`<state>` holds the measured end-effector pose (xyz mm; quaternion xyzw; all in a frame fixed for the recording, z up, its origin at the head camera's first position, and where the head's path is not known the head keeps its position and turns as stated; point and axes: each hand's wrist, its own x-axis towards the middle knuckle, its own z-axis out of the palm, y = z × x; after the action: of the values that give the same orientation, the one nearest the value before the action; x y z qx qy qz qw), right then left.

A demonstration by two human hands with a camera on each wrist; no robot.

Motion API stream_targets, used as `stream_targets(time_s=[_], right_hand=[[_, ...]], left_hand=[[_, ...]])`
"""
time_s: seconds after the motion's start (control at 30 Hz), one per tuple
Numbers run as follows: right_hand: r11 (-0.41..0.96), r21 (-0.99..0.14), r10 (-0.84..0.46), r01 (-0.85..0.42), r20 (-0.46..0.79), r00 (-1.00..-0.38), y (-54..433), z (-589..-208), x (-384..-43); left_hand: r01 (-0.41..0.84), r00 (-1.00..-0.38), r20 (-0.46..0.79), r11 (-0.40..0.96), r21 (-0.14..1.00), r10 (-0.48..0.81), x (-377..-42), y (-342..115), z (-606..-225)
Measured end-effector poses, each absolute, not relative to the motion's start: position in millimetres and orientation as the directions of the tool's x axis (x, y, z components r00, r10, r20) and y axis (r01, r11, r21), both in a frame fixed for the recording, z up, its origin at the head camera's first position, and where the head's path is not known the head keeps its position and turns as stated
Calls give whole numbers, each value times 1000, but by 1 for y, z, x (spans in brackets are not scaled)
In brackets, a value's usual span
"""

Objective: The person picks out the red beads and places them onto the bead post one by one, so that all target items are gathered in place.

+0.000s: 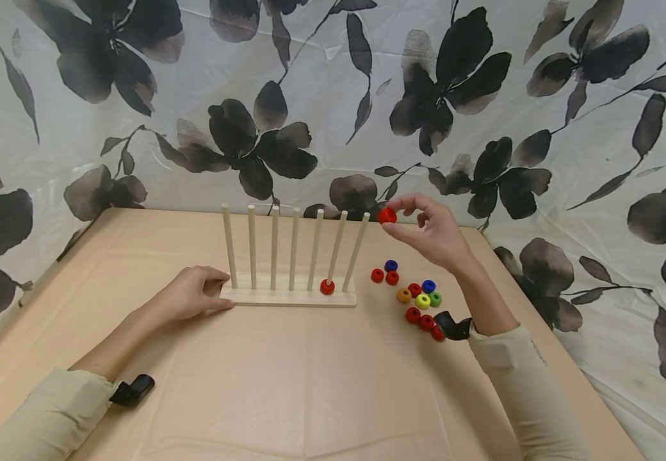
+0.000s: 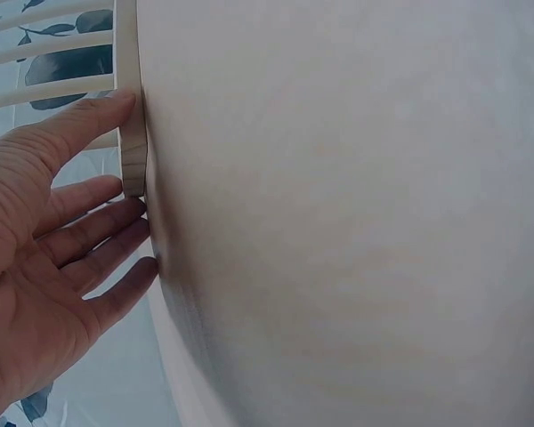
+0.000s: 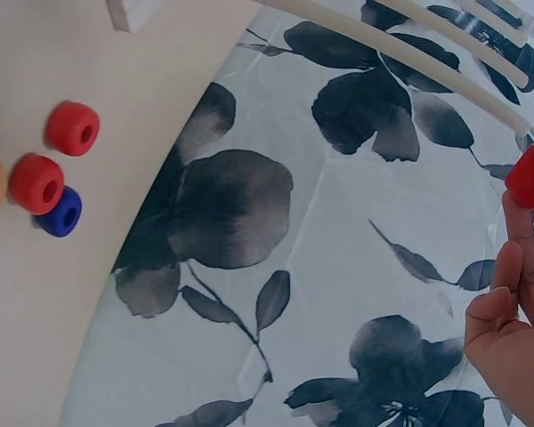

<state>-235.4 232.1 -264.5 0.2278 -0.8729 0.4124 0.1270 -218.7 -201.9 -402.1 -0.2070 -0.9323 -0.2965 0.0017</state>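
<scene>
A pale wooden peg rack (image 1: pixel 287 298) stands on the table, a row of several upright pegs rising from its flat base. One red bead (image 1: pixel 327 287) sits low on the second peg from the right. My left hand (image 1: pixel 191 293) holds the left end of the base, the thumb on it and the other fingers around the end, as the left wrist view shows. Between thumb and fingertips, my right hand (image 1: pixel 431 234) pinches another red bead (image 1: pixel 387 216), raised beside the top of the rightmost peg. In the right wrist view this bead (image 3: pixel 527 178) overlaps that peg's tip.
Right of the rack lie loose beads: several red ones (image 1: pixel 413 314), two blue (image 1: pixel 428 286), an orange (image 1: pixel 404 295), a yellow (image 1: pixel 422 301) and a green (image 1: pixel 435 299). They lie below the right forearm. A flowered cloth (image 1: pixel 333 83) hangs behind the table.
</scene>
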Motion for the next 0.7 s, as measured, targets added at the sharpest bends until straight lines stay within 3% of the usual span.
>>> stream_targets(time_s=[0.7], right_hand=[[533, -618, -377, -578, 438, -816, 203, -252, -237]], left_hand=[[388, -914, 131, 734, 557, 383, -219, -202, -404]])
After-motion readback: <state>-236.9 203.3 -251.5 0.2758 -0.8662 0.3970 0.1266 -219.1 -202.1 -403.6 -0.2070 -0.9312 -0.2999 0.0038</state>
